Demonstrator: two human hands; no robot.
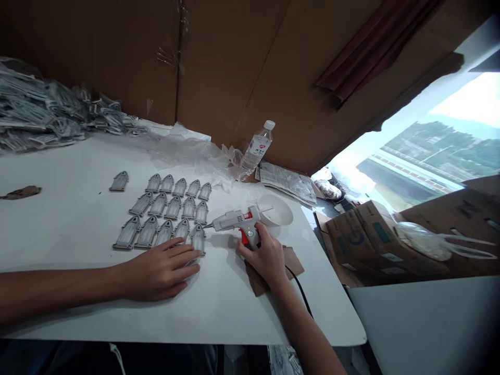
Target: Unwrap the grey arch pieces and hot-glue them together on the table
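My right hand (266, 256) is wrapped round the grip of a white glue gun (236, 220) with a red trigger. The gun's nozzle points left, its tip close to the top of a small grey arched window-shaped piece (198, 239) at the right end of the front row. Flat on the table with fingers stretched out lies my left hand (164, 268), its fingertips at the lower edge of that front row. Several more arched pieces (172, 207) stand in neat rows behind, and a lone arched piece (119, 181) lies apart at the back left.
A white bowl (282, 211) sits behind the glue gun, and brown cardboard (294, 260) lies under my right hand. Farther back are a water bottle (257, 150), plastic film (187, 151) and newspaper (287, 182). Grey pieces are heaped (42, 107) at the left; cartons (363, 234) stand right.
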